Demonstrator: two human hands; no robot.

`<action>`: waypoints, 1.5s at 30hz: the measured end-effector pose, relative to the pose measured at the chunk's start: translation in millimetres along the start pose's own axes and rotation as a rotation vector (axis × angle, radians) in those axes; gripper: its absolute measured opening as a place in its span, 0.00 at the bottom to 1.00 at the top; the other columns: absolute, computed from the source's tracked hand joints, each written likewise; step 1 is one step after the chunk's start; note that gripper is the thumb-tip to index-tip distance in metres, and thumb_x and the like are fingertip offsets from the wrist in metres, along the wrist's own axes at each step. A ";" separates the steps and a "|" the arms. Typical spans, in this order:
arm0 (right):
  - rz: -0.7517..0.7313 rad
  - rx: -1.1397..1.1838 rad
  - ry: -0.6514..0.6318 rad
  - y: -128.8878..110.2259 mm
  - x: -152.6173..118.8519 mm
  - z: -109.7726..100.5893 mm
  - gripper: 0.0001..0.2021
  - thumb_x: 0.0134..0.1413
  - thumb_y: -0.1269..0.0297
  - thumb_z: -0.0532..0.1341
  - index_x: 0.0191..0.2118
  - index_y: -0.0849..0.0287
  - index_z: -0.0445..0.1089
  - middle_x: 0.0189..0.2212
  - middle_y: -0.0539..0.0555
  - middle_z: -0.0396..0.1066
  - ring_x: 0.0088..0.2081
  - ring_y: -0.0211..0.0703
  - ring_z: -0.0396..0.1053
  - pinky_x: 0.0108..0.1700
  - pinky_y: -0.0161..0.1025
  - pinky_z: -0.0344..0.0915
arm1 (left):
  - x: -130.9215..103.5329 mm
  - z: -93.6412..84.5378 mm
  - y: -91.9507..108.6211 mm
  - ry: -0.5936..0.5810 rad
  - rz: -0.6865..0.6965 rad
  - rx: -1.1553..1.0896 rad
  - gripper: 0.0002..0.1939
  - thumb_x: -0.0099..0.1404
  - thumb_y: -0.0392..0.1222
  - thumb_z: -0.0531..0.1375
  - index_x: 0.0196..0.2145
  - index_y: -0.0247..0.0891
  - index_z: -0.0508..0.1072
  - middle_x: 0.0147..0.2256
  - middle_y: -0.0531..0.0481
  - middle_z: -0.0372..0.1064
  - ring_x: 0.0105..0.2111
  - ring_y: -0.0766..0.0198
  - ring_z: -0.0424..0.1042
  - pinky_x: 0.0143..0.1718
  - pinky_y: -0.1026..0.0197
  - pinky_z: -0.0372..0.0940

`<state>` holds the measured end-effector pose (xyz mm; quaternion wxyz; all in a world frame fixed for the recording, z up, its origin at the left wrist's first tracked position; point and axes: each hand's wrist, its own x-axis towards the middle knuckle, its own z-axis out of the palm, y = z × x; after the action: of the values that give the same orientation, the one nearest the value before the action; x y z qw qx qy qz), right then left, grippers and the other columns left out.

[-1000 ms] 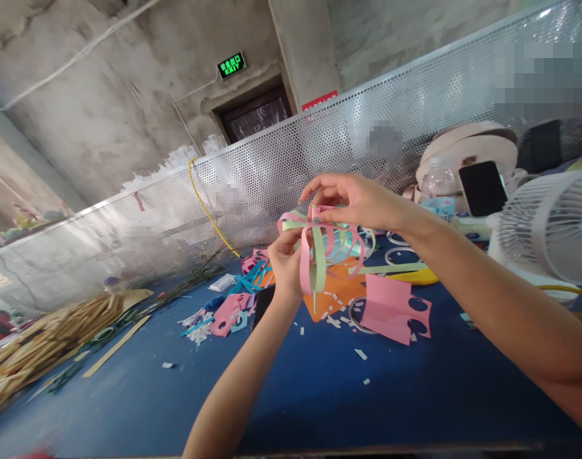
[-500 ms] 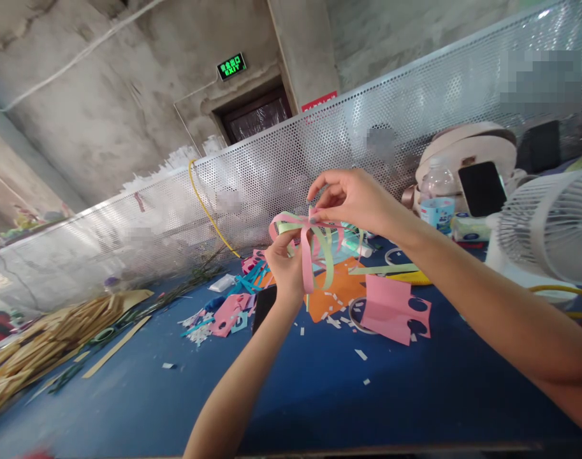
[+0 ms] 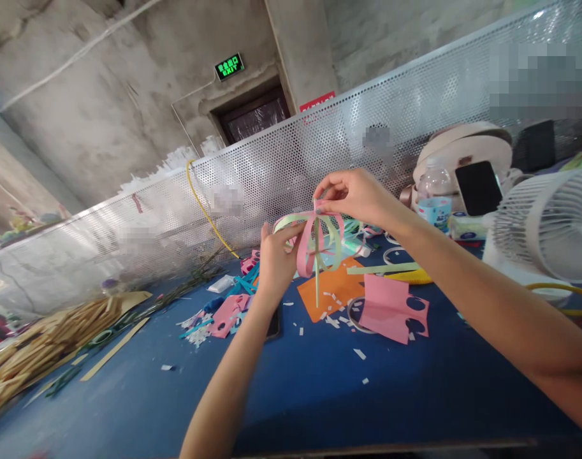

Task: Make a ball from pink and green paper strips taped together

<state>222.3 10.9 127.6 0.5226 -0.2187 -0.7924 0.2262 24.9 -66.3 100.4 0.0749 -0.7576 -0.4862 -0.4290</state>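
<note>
A round ornament of looped pink and pale green paper strips (image 3: 306, 247) hangs in the air above the table, with a thin pale green stick or strip pointing down from its middle. My right hand (image 3: 352, 194) pinches its top, where a small pink tab shows between thumb and fingers. At the ornament's left side, my left hand (image 3: 280, 255) has thumb and fingers closed on a loop. Below lie an orange sheet (image 3: 314, 294) with white paper scraps and a pink sheet (image 3: 386, 306) with round holes.
Wooden strips (image 3: 71, 325) are piled at left. Cut pink paper (image 3: 227, 315) and blue strips lie left of centre, near a dark phone (image 3: 274, 325). At right are a bottle (image 3: 434, 197), a phone (image 3: 479, 188) and a white fan (image 3: 539, 236). Behind stands a perforated metal screen (image 3: 271, 172).
The ornament has turned and its loops have swung, bringing the pale green stick into view below it. My right hand has risen slightly, and my left hand has shifted a little to the left.
</note>
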 end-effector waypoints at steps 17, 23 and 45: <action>-0.051 -0.031 -0.026 -13.6 -4.3 -6.2 0.06 0.52 0.64 0.69 0.37 0.57 0.78 0.28 0.52 0.79 0.33 0.46 0.77 0.37 0.43 0.71 | 38.3 -38.5 36.3 0.051 0.018 -0.098 0.09 0.58 0.32 0.65 0.38 0.40 0.81 0.33 0.49 0.79 0.33 0.64 0.76 0.36 0.61 0.71; -0.066 -0.046 -0.045 -19.2 -7.1 2.2 0.09 0.52 0.66 0.69 0.40 0.57 0.76 0.28 0.50 0.79 0.32 0.42 0.76 0.34 0.40 0.67 | 41.9 -24.6 23.3 0.079 -0.032 -0.370 0.06 0.59 0.33 0.64 0.34 0.39 0.81 0.32 0.49 0.78 0.33 0.63 0.77 0.35 0.61 0.73; -0.037 -0.011 -0.088 -12.7 -4.0 9.2 0.09 0.53 0.67 0.64 0.42 0.56 0.74 0.29 0.50 0.78 0.32 0.42 0.74 0.35 0.41 0.66 | 38.7 -28.7 14.4 -0.014 0.000 -0.276 0.05 0.56 0.31 0.64 0.29 0.39 0.78 0.30 0.50 0.76 0.32 0.64 0.76 0.36 0.60 0.71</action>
<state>213.9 -2.8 128.9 0.4901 -0.1969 -0.8197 0.2216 26.0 -63.0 150.6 -0.0336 -0.7635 -0.4232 -0.4866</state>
